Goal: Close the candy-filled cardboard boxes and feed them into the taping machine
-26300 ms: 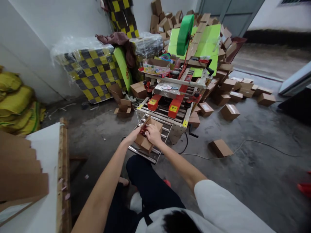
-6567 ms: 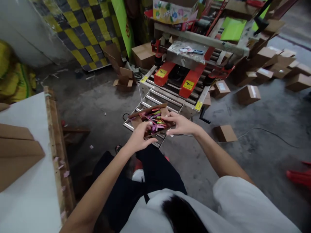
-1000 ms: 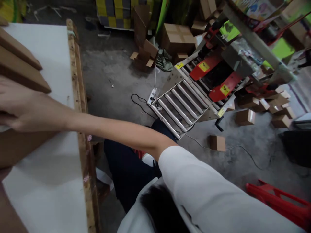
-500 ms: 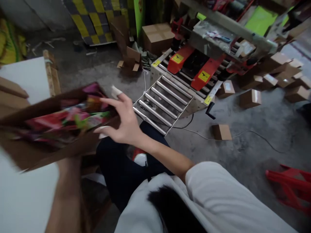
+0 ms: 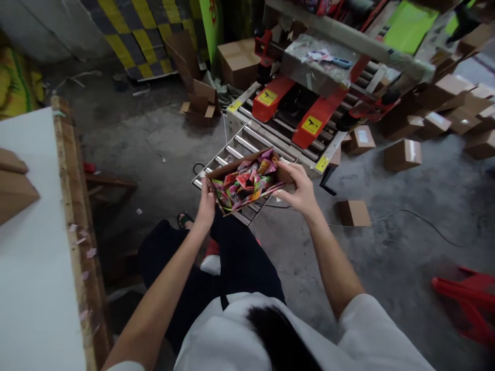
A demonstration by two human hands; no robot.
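An open cardboard box (image 5: 217,177) full of small colourful packets (image 5: 247,184) rests on the near end of the metal rollers (image 5: 240,145) of a sealing machine. My left hand (image 5: 206,200) grips the box's left end. My right hand (image 5: 297,188) holds its right end, fingers curled over the flap. Both arms reach forward over my dark trousers.
The machine's red guides (image 5: 313,122) lie beyond the box. Sealed brown boxes (image 5: 402,153) lie scattered on the concrete floor at right, one (image 5: 353,212) near a cable. A white table with a wooden edge (image 5: 71,206) and flat cardboard (image 5: 13,185) stands left. Red plastic (image 5: 466,304) at lower right.
One second ago my right arm reached over to the table at left. I lifted the packet-filled box from there and swung it right onto the rollers, both hands now on its ends.
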